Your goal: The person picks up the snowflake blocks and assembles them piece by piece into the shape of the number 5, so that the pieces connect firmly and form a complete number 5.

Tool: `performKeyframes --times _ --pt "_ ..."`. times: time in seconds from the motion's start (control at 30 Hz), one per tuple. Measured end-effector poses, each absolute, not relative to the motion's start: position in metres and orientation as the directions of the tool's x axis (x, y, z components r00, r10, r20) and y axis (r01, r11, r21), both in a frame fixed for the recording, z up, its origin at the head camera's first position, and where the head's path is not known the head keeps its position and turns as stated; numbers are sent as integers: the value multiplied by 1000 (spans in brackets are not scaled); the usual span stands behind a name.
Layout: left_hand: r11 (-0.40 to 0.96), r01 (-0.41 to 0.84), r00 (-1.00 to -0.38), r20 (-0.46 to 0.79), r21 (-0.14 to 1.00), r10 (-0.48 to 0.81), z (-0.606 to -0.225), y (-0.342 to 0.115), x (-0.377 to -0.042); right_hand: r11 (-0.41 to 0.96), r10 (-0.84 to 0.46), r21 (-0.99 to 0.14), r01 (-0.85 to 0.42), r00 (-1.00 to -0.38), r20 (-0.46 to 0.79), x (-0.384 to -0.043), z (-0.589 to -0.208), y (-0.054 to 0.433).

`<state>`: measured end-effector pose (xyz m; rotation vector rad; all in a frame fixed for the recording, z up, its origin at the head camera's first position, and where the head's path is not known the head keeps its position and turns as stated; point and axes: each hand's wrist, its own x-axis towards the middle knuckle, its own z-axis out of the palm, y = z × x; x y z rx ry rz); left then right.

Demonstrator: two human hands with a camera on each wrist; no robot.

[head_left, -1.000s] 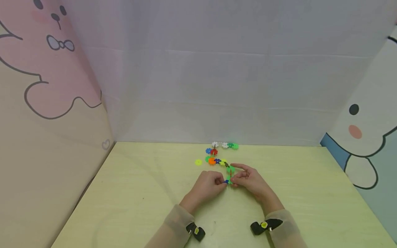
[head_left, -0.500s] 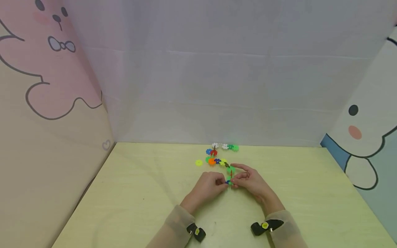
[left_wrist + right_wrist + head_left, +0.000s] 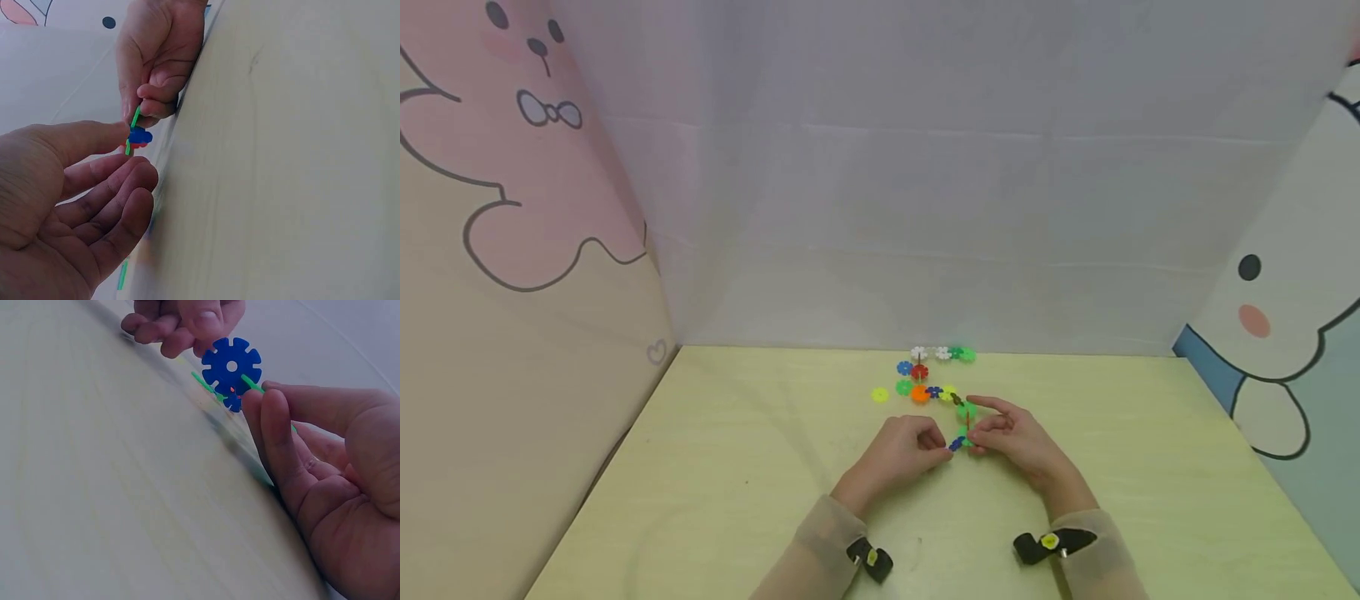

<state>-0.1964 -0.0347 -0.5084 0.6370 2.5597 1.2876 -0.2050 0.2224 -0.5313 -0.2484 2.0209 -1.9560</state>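
A chain of interlocking snowflake discs winds across the table, with a red disc (image 3: 920, 372) and an orange disc (image 3: 921, 393) along it. My right hand (image 3: 1011, 433) pinches a green disc (image 3: 250, 382) near the chain's front end between thumb and fingers. Slotted into that green disc is a blue disc (image 3: 231, 365), standing on edge with its round hole showing. My left hand (image 3: 902, 450) holds the edge of the blue disc with thumb and forefinger; its other fingers (image 3: 134, 215) are loosely bent in the left wrist view.
Left of the chain lie three loose discs: a blue one (image 3: 905, 367), a green one (image 3: 904, 387) and a yellow one (image 3: 880, 395). The chain's far end, with a white disc (image 3: 943, 353), lies near the back edge, before a pale curtain (image 3: 880, 208).
The front part of the chain has shifted slightly right with my right hand. The blue disc now shows more between the hands, tilted; my left hand has barely moved.
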Motion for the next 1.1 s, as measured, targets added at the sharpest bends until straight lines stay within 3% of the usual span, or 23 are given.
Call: performKeyframes --times 0.2,0.5,0.7,0.9,1.1 --pt "532 220 -926 3 818 378 -511 -54 -205 57 -354 -995 77 -931 -92 -205 -532 229" --pt "635 234 -971 137 736 197 -518 -94 -230 70 -372 -996 54 -925 -76 -206 -533 231" --pt "663 211 -975 107 718 194 -525 -105 -236 73 -363 -996 57 -928 -80 -206 -533 231" --pt "728 256 -959 72 636 275 -532 -108 -236 83 -364 -994 66 -927 -92 -206 -534 232" --pt "691 260 -957 86 675 276 -532 -109 -236 85 -369 -994 63 -925 -90 -206 -535 233"
